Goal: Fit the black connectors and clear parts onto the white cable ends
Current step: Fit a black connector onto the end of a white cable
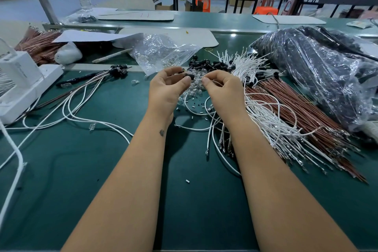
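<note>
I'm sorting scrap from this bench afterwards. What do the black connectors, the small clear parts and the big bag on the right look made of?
Black connectors: matte, moulded-looking, probably hard plastic. Clear parts: transparent and glinting, likely clear plastic, though glass can't be ruled out. Bag: thin clear plastic film, crinkled with shiny highlights, dark contents showing through.

Bright overhead light, soft shadows, wide-angle bending at edges.

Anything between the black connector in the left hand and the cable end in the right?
Nothing visible. The left hand pinches the black connector, the right hand pinches the white cable, and only a short open gap above the clear parts separates them.
</note>
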The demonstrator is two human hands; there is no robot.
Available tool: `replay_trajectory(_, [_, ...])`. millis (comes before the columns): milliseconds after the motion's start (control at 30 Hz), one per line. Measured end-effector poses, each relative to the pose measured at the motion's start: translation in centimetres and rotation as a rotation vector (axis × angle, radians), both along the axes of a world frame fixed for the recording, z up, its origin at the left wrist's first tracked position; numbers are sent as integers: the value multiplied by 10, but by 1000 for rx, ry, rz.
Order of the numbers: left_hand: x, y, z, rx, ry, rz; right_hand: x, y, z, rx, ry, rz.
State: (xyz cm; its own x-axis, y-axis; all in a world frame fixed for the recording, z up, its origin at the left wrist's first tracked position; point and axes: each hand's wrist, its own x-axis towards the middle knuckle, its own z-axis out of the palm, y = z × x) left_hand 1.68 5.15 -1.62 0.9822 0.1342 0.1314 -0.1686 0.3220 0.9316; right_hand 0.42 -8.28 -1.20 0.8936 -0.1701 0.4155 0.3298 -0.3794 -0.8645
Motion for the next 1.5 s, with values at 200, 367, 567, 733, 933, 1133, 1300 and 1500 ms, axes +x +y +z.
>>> replay_trajectory(200, [-3, -4, -1, 94, 4, -18, 0, 4, -1, -62, -20, -2])
replay_trajectory(367, [-5, -7, 3, 67, 10, -12, 3, 7, -2, -97, -9, -37])
replay_trajectory(567, [-6, -9, 4, 121, 12, 28, 0, 7, -1, -83, -61, -30])
replay_trajectory(733, [-7, -9, 2, 154, -8, 51, -3, 8, 1, -169, -84, -23])
replay_trajectory(933, [-5, -9, 1, 224, -42, 73, -5, 9, 3, -432, -99, -11])
replay_trajectory(1133, [4, 18, 0, 506, 191, 742, 1, -11, 8, -774, -77, -395])
replay_trajectory(1300, [0, 13, 0, 889, -34, 875, -1, -16, 11, -761, -33, -382])
replay_trajectory(1500, [-5, -18, -8, 1245, -416, 440, -6, 9, 8, -788, -133, -221])
